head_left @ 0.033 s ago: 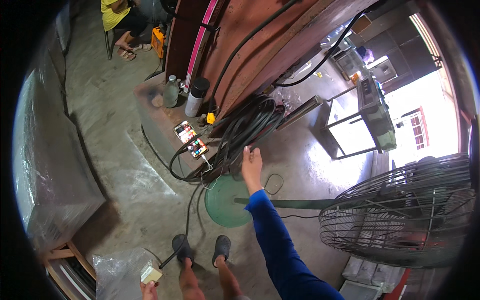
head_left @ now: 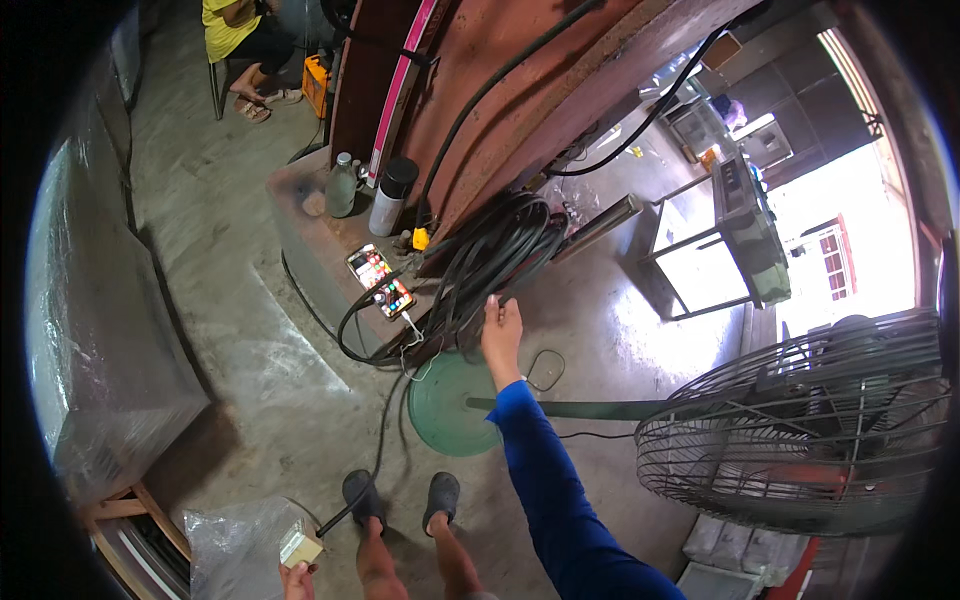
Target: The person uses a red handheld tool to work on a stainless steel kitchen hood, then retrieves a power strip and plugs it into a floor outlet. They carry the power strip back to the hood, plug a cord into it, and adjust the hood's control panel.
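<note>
At the lower edge, my left hand (head_left: 297, 580) grips a cream-coloured, box-shaped block (head_left: 301, 546) from below. A thick black cable (head_left: 376, 455) runs out of this block and up along the floor. My right hand (head_left: 502, 335), in a blue sleeve, reaches forward with its fingers curled, beside a hanging coil of black cable (head_left: 505, 250). Whatever those fingers hold, if anything, is hidden. A lit phone (head_left: 380, 280) with a white lead lies on a ledge (head_left: 290, 235) to the left of the coil.
A glass bottle (head_left: 341, 188) and a black-capped spray can (head_left: 393, 197) stand on the ledge. A large fan (head_left: 790, 430) with a green round base (head_left: 440, 425) stands right. Wrapped goods (head_left: 110, 330) stand left. A seated person (head_left: 235, 30) is far left; a metal frame table (head_left: 735, 235) stands right.
</note>
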A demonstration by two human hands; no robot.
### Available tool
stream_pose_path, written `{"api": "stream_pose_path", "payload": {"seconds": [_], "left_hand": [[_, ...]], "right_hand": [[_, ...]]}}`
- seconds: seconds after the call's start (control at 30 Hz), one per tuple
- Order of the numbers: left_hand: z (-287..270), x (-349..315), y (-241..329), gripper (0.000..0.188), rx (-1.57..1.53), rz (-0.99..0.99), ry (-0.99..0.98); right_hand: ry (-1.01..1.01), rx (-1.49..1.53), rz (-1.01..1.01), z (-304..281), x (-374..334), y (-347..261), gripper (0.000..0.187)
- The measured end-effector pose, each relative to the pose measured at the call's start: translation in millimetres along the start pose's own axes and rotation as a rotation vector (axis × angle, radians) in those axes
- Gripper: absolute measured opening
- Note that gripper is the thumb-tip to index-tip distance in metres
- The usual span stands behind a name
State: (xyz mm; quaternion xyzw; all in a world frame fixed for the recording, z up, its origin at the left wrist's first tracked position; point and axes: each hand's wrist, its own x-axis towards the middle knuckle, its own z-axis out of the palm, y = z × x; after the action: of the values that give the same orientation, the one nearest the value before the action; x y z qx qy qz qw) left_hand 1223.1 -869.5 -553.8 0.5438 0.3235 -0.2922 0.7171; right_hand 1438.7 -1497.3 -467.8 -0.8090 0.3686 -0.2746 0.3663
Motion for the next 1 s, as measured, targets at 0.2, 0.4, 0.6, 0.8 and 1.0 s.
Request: {"api": "stream_pose_path", "payload": {"seconds": [0.2,0.4,0.6,0.8,1.0], "left_hand": [[19,7,14,0.080,0.164,0.003,-0.160],[42,-2,35,0.072,0.258,-0.036,-0.213],[57,-13,41,0.059,0.354,-0.097,-0.199],[58,-13,19,0.076,0.262,-0.071,-0.156],[73,-2,12,0.096,0.062,-0.026,-0.179]], "right_hand": [[0.211,0.220,-0.054,-6,-4,-17,0.018],[0.219,0.244,-0.183,-52,36,-49,0.017],[0.252,0.295,-0.145,-75,69,-84,0.025],[0.483,0.248,-0.285,-106,123,-121,0.033],[0.717,0.780,0.046,-117,104,-110,0.022]]}}
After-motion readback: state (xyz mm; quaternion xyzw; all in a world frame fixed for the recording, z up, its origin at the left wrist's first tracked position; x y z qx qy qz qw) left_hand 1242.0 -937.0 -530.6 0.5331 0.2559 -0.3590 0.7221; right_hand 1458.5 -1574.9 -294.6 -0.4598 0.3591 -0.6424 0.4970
